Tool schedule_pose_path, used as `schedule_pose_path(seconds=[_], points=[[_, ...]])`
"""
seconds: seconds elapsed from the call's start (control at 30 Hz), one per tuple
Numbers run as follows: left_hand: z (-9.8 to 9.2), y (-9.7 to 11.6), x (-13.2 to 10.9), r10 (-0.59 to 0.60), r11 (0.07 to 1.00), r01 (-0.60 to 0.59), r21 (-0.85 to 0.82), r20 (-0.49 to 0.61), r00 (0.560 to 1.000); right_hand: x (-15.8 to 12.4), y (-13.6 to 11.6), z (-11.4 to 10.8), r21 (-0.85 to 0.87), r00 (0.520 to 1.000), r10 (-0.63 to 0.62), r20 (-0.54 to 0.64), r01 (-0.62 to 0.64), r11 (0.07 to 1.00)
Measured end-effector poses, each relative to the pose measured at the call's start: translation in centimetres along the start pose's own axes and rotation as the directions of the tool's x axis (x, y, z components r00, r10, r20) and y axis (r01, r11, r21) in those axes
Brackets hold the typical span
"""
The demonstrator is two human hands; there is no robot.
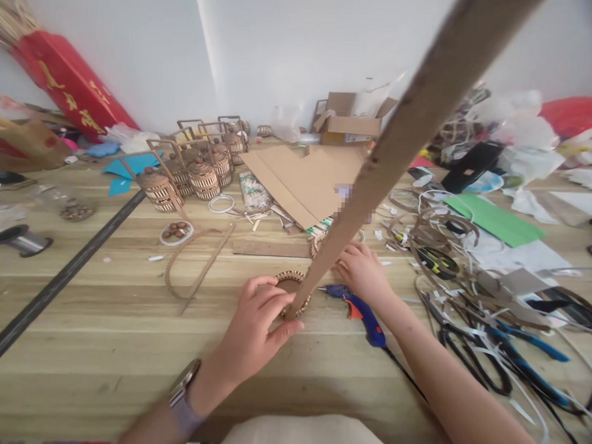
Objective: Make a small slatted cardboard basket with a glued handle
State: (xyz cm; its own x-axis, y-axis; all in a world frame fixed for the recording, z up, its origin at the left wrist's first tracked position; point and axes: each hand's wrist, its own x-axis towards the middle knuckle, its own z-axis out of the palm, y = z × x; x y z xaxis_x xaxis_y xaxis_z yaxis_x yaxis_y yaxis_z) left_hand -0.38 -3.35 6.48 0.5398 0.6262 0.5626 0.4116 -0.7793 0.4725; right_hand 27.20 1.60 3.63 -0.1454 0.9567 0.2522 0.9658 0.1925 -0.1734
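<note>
My left hand [260, 318] is closed, with thumb and fingers on the lower end of a long brown strip [377, 166]. That strip slants up toward the upper right, close to the camera. Its end meets a shallow round woven basket piece [290, 274], which lies on the table partly under my fingers. Beyond the strip, my right hand [365, 271] has curled fingers beside a smaller woven ring [316, 246]. The strip covers what those fingertips hold. A blue glue gun [367, 320] rests on the table just below my right hand.
Several small lidded baskets with handles [204, 179] stand at the back left. Flat cardboard [298, 176] and an open carton [352, 123] are behind my hands. Blue-handled pliers [529, 369] and tangled strips crowd the right. A black rod [68, 277] crosses the left side.
</note>
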Motion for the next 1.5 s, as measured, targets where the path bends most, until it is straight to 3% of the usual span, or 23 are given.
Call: schedule_pose_path(seconds=[0.13, 0.3, 0.53, 0.8, 0.93, 1.03, 1.17, 1.3, 1.5], points=[[-0.6, 0.5, 0.0, -0.009, 1.000, 0.008, -0.019, -0.063, 0.998, 0.0, 0.6, -0.7, 0.084, 0.996, -0.060, -0.070, 0.065, 0.994], [-1.2, 0.0, -0.3, -0.070, 0.995, 0.061, -0.085, -0.110, 0.991, -0.8, 0.5, -3.1, 0.414, 0.974, -0.181, -0.139, 0.223, 0.882], [-1.3, -0.5, -0.5, -0.263, 0.949, 0.242, -0.202, -0.083, 0.961, -1.8, -1.0, -4.5, 0.666, 0.986, -0.158, -0.060, 0.157, 0.729], [-1.6, -1.2, 0.1, -0.319, 0.933, 0.303, -0.192, -0.057, 0.946, -1.0, -1.7, -5.3, 0.800, 0.975, -0.222, 0.033, 0.107, 0.590], [-1.7, -1.3, 0.2, -0.283, 0.951, 0.273, -0.144, -0.057, 0.957, -0.6, -2.4, -5.8, 0.794, 0.992, -0.120, 0.047, 0.035, 0.606], [-0.4, -1.8, -0.6, -0.213, 0.977, 0.213, -0.002, -0.041, 0.976, -0.7, -2.5, -5.9, 0.762, 0.998, 0.026, 0.055, -0.059, 0.645], [2.2, -3.2, -1.6, -0.214, 0.951, 0.186, 0.245, 0.092, 0.973, -1.3, -2.5, -6.5, 0.791, 0.960, 0.212, 0.186, -0.274, 0.547], [2.9, -4.4, -1.4, -0.180, 0.923, 0.105, 0.371, 0.173, 0.968, -2.1, -2.9, -7.9, 0.816, 0.913, 0.235, 0.334, -0.405, 0.414], [2.5, -6.1, -0.3, -0.211, 0.875, 0.154, 0.459, 0.074, 0.975, -3.4, -4.2, -8.8, 0.835, 0.875, 0.145, 0.462, -0.485, 0.261]])
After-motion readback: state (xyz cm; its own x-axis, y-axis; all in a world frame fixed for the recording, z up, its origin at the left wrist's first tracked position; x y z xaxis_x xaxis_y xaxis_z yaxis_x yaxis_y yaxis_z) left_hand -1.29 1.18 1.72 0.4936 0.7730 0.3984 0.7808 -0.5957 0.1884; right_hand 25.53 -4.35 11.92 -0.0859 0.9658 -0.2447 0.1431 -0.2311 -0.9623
